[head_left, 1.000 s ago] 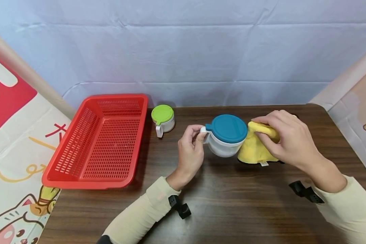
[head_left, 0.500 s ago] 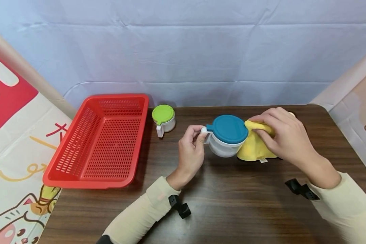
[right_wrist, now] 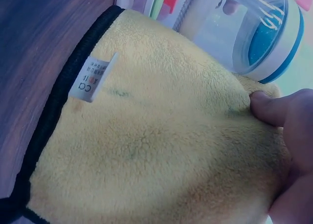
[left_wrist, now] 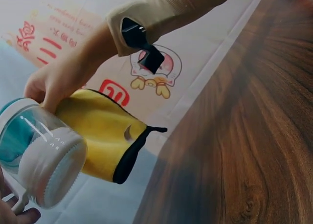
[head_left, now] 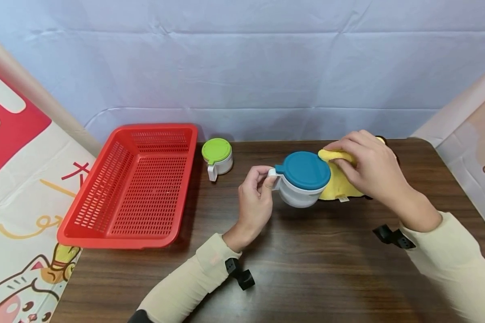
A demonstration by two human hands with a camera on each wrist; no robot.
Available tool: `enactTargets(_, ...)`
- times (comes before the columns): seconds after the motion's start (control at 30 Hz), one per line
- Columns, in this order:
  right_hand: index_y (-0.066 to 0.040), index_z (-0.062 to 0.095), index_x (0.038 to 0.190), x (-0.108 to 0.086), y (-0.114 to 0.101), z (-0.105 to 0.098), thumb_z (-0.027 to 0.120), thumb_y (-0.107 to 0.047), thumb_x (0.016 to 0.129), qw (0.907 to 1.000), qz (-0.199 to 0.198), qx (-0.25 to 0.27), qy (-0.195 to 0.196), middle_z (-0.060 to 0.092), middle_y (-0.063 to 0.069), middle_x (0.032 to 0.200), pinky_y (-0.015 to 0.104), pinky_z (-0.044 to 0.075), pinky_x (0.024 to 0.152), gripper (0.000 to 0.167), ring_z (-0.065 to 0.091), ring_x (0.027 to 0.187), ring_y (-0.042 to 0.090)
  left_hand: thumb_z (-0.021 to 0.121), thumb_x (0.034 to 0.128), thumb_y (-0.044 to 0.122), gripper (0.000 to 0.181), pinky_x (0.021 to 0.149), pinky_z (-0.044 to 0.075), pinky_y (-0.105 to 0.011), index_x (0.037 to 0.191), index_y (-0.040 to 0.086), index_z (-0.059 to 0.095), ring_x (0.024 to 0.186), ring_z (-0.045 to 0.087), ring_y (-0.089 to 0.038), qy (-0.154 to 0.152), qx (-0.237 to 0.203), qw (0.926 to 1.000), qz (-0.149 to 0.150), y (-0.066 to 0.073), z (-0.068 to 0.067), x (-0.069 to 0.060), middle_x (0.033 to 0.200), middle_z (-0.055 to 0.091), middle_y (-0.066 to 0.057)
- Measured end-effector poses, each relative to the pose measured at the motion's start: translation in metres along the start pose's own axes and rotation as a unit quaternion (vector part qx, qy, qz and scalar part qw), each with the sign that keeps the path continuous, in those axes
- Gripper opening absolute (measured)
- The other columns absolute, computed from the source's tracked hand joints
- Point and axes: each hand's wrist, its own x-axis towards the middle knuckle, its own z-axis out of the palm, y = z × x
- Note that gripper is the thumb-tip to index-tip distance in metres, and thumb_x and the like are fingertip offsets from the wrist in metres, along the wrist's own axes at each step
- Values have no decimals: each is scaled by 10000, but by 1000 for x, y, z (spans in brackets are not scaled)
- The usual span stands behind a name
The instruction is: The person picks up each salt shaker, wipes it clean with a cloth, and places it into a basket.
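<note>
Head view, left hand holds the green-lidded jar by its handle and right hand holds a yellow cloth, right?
No, the head view shows the left hand holding the blue-lidded jar by its handle, not the green-lidded jar; the rest is right.

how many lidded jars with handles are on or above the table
2: the blue-lidded jar, held by its handle in the left hand, and the green-lidded jar, on the table beside the red basket. No others show.
</note>
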Motion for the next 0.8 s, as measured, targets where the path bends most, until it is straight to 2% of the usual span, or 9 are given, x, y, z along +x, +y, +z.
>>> enactTargets(0.2, -53, 757, 1023, 13, 5, 3, 805, 105, 784, 9993, -235, 164, -255, 682, 89, 960, 356, 366, 736, 291, 549, 883, 257, 583, 1035, 95, 163, 890, 557, -309, 1132, -34, 605, 997, 668, -177, -17, -68, 10000, -60, -1, 1, -1, 1136, 724, -151)
enactTargets(0.4, -77, 774, 1040, 27, 8, 5, 794, 148, 773, 9960, -366, 511, -640, 678, 70, 950, 395, 366, 774, 350, 551, 930, 278, 576, 1038, 90, 161, 907, 555, -311, 1135, -37, 599, 1029, 674, -181, -68, -93, 9999, -34, 0, 2, -2, 1144, 719, -155)
enactTargets(0.63, -85, 783, 1039, 41, 10, 7, 813, 140, 755, 9909, -615, 641, -1008, 660, 52, 927, 376, 354, 729, 364, 520, 860, 242, 579, 1039, 115, 178, 863, 558, -297, 1122, -39, 605, 978, 666, -172, -93, -58, 9999, 2, 0, 4, -3, 1111, 727, -153)
enactTargets(0.8, -83, 785, 1030, 51, 12, 8, 793, 137, 779, 9860, -846, 786, -1205, 650, 47, 930, 387, 350, 741, 334, 515, 861, 241, 575, 1041, 114, 173, 864, 555, -286, 1125, -34, 605, 976, 658, -156, -122, -47, 9999, 3, 1, 5, -3, 1110, 725, -145)
